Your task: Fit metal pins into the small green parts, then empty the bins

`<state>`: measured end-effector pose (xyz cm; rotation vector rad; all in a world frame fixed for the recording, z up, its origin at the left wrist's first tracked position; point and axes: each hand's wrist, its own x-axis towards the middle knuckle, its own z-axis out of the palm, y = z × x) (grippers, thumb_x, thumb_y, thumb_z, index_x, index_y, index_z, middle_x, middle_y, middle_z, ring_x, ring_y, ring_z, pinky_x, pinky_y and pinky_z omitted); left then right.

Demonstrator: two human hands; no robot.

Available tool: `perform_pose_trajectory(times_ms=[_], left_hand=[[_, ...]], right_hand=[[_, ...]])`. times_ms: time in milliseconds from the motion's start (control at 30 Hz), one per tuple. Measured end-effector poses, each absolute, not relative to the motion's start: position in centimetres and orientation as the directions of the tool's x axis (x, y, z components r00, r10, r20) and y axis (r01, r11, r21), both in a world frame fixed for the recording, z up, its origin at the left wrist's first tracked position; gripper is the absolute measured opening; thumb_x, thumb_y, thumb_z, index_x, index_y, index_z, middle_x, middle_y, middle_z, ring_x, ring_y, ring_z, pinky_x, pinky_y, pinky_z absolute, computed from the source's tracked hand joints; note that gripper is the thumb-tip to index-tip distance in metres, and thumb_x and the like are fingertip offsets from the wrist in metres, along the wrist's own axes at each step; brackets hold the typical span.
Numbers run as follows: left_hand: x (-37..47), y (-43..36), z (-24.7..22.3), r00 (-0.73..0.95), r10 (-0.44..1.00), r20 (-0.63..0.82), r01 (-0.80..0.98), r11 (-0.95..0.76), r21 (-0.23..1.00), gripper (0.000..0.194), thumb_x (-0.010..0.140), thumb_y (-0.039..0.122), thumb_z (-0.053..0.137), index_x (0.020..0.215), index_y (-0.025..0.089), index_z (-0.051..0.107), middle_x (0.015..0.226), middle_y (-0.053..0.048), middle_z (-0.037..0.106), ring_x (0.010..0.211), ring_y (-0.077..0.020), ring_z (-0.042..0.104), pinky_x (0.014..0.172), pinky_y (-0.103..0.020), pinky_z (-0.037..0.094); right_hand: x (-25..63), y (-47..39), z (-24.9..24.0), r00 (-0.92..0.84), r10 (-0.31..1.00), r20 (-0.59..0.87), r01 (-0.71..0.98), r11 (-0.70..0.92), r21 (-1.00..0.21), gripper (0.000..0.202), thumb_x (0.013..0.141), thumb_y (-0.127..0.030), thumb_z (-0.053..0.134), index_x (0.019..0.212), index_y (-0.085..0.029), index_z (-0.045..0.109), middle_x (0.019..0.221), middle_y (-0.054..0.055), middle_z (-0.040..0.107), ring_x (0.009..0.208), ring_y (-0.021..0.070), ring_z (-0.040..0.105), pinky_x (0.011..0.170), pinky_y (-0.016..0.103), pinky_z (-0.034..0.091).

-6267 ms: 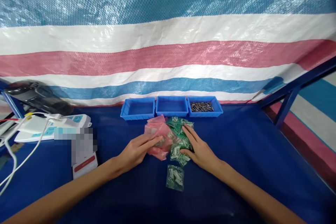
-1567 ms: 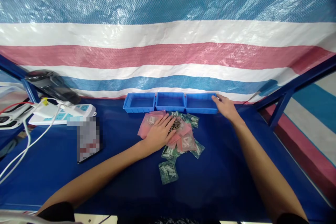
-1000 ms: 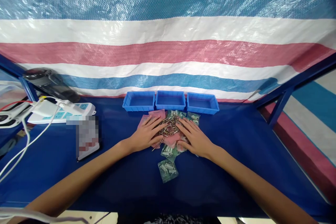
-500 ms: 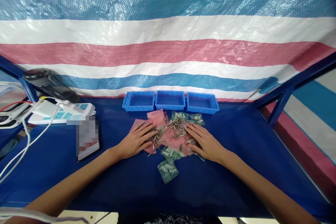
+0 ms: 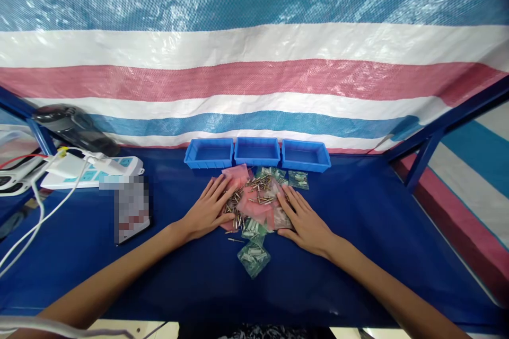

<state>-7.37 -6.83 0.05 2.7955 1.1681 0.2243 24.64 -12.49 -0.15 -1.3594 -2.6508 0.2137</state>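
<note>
My left hand (image 5: 207, 211) lies flat with spread fingers on the left side of a pile of small bags and loose metal pins. Against the pile's right side rests my right hand (image 5: 304, 220), palm down, fingers apart. Between them are pink plastic bags (image 5: 254, 209) and loose thin metal pins (image 5: 262, 183), too small to name exactly. A clear green-tinted bag (image 5: 253, 258) of small silvery parts sits at the front of the pile; another such bag (image 5: 298, 179) is at its back right. My fingers partly hide the pile's edges.
Three blue plastic bins (image 5: 209, 166) stand in a row behind the pile. On the left are a phone (image 5: 133, 217) with a blurred screen, a white power strip (image 5: 131, 165) with cables, and a dark bottle (image 5: 89, 135). A striped tarp (image 5: 254, 79) hangs behind the blue table (image 5: 199, 280).
Both hands have shifted slightly at the pile's sides, and the pile is a little more gathered. Pins near my left hand have moved, with one now lying apart at the front.
</note>
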Motion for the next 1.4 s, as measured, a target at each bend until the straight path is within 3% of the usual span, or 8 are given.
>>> perform_pose_trajectory(times_ms=[167,300,467,667,833,933,1167,1400], left_hand=[[-6.6,-6.1,1.1,0.705,0.702,0.100,0.679,-0.709,0.193,0.076,0.090,0.059,0.036,0.150,0.026,0.002,0.157,-0.006,0.005,0.144,-0.0298,0.006,0.116,-0.050,0.012],[-7.1,-7.1,1.2,0.653,0.751,0.098,0.725,-0.658,0.206,0.076,0.090,0.058,0.038,0.150,0.026,0.002,0.157,-0.007,0.003,0.143,-0.0324,0.004,0.114,-0.054,0.014],[-6.3,-7.5,0.2,0.652,0.749,0.114,0.730,-0.661,0.170,0.077,0.087,0.061,0.041,0.149,0.025,0.012,0.157,-0.008,0.003,0.143,-0.0346,0.003,0.114,-0.055,0.015],[-5.4,-5.9,0.6,0.708,0.696,0.119,0.678,-0.717,0.161,0.077,0.089,0.058,0.040,0.150,0.021,0.010,0.156,-0.010,0.010,0.143,-0.0310,0.008,0.115,-0.054,0.012],[-6.0,-8.8,2.2,0.722,0.666,0.189,0.642,-0.746,0.177,0.071,0.091,0.051,0.043,0.149,0.022,0.013,0.156,-0.011,0.008,0.143,-0.0319,0.012,0.114,-0.052,0.019],[-5.7,-11.7,2.1,0.780,0.600,0.180,0.584,-0.800,0.136,0.090,0.079,0.068,0.047,0.149,0.022,0.016,0.155,-0.015,0.008,0.141,-0.0381,0.012,0.111,-0.057,0.021],[-4.3,-11.9,0.7,0.747,0.630,0.213,0.644,-0.765,0.007,0.089,0.079,0.071,0.043,0.149,0.022,0.017,0.155,-0.016,0.012,0.141,-0.0390,0.013,0.110,-0.057,0.019],[-4.0,-10.0,1.9,0.709,0.678,0.193,0.683,-0.728,0.053,0.091,0.081,0.070,0.041,0.149,0.016,0.014,0.154,-0.015,0.015,0.142,-0.0343,0.014,0.112,-0.052,0.020]], right_hand=[[23.9,-11.2,1.0,-0.583,0.802,0.133,0.789,0.597,-0.146,0.072,0.093,-0.054,0.036,0.150,-0.017,0.014,0.156,0.012,0.007,0.143,0.0284,0.004,0.115,0.049,0.017],[25.6,-9.8,0.8,-0.356,0.909,0.215,0.906,0.392,-0.159,0.062,0.095,-0.046,0.035,0.147,-0.014,0.025,0.155,0.014,0.014,0.143,0.0288,0.011,0.114,0.049,0.020],[26.0,-9.1,-0.4,-0.288,0.952,0.107,0.918,0.306,-0.252,0.058,0.095,-0.047,0.033,0.142,-0.014,0.038,0.152,0.014,0.023,0.141,0.0308,0.017,0.112,0.050,0.027],[24.0,-10.0,0.8,-0.372,0.928,0.030,0.850,0.353,-0.391,0.062,0.096,-0.049,0.029,0.149,-0.018,0.019,0.154,0.012,0.020,0.141,0.0257,0.019,0.111,0.046,0.031],[24.2,-11.7,1.5,-0.420,0.901,0.110,0.841,0.432,-0.325,0.074,0.093,-0.049,0.039,0.151,-0.021,0.002,0.156,0.010,-0.005,0.143,0.0292,0.002,0.114,0.051,0.020],[24.1,-13.2,1.3,-0.472,0.878,0.086,0.834,0.476,-0.281,0.085,0.088,-0.052,0.048,0.150,-0.019,0.000,0.156,0.011,-0.010,0.142,0.0321,0.000,0.114,0.052,0.020],[23.4,-13.7,0.4,-0.495,0.864,0.089,0.830,0.501,-0.244,0.082,0.090,-0.048,0.046,0.150,-0.017,0.001,0.156,0.013,0.000,0.143,0.0299,0.003,0.113,0.052,0.020],[22.7,-10.8,3.8,-0.465,0.851,0.245,0.812,0.520,-0.265,0.065,0.091,-0.042,0.045,0.147,-0.017,0.023,0.152,0.014,0.024,0.141,0.0273,0.020,0.113,0.050,0.023]])
